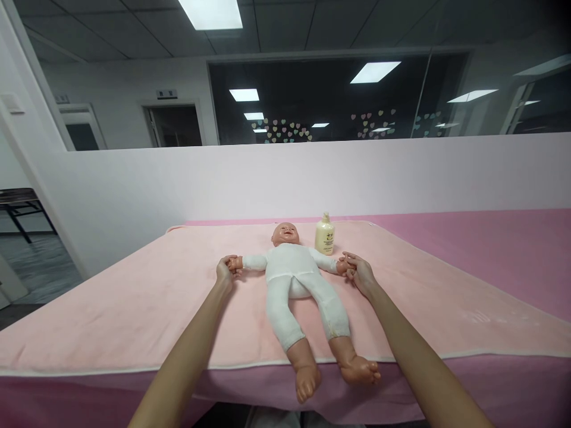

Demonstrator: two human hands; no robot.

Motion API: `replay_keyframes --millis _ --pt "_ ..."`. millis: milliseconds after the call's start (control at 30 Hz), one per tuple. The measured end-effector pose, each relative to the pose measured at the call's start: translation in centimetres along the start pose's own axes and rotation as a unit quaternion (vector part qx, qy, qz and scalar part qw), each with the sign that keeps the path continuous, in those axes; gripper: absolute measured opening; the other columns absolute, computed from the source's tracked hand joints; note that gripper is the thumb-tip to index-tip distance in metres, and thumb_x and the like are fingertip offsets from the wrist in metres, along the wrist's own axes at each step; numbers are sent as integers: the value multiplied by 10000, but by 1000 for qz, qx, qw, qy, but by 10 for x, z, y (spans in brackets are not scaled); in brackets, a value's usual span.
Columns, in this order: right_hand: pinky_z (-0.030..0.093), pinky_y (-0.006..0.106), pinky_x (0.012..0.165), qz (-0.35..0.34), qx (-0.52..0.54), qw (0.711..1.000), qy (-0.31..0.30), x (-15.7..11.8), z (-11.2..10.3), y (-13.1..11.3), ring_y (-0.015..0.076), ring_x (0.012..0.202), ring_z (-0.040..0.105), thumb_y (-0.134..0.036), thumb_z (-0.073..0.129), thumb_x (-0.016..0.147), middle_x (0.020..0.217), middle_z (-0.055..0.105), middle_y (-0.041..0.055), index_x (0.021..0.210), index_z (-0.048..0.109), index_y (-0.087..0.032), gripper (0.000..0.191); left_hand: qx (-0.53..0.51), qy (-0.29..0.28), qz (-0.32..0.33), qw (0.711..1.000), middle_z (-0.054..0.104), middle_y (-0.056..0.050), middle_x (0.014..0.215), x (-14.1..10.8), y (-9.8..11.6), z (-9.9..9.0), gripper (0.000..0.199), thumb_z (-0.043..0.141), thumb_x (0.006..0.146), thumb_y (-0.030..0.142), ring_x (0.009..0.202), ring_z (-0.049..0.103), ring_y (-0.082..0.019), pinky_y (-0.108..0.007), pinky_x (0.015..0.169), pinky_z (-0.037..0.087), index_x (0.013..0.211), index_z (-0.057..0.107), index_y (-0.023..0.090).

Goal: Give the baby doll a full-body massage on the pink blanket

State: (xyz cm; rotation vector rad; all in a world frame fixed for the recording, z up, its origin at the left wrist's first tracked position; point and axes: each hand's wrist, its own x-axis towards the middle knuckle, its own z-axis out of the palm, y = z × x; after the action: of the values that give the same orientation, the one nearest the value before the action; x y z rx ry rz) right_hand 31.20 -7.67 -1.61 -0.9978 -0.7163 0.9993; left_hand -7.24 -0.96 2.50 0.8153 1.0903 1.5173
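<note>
A baby doll with a white cloth body lies on its back, head away from me and feet over the near edge. Its arms are spread out to both sides. My left hand is closed around the doll's hand on the left. On the other side, my right hand grips the doll's other hand between thumb and fingers. A pale yellow pump bottle stands upright beside the doll's head, just beyond its right-side arm.
Under the doll is a peach towel with white edging, spread over a pink cover. A low white wall with a window above it rises behind. A dark-framed table stands far left.
</note>
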Motion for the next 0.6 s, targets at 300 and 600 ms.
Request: replay_keyframes --millis 300,600 --pt "352 203 293 -3 0 1000 -13 -11 8 -8 0 288 287 -240 655 672 829 648 4 916 607 -173 257 21 7 2 1000 550 0 519 3 -2 0 210 416 698 166 320 449 -102 -199 328 354 866 539 134" --pt "392 219 322 -49 -72 996 -15 -8 6 2 3 269 277 -490 716 625 684 634 -9 872 614 -159 426 23 -1 6 1000 546 5 512 10 -6 -3 161 443 716 200 317 420 -89 -184 319 325 823 548 141"
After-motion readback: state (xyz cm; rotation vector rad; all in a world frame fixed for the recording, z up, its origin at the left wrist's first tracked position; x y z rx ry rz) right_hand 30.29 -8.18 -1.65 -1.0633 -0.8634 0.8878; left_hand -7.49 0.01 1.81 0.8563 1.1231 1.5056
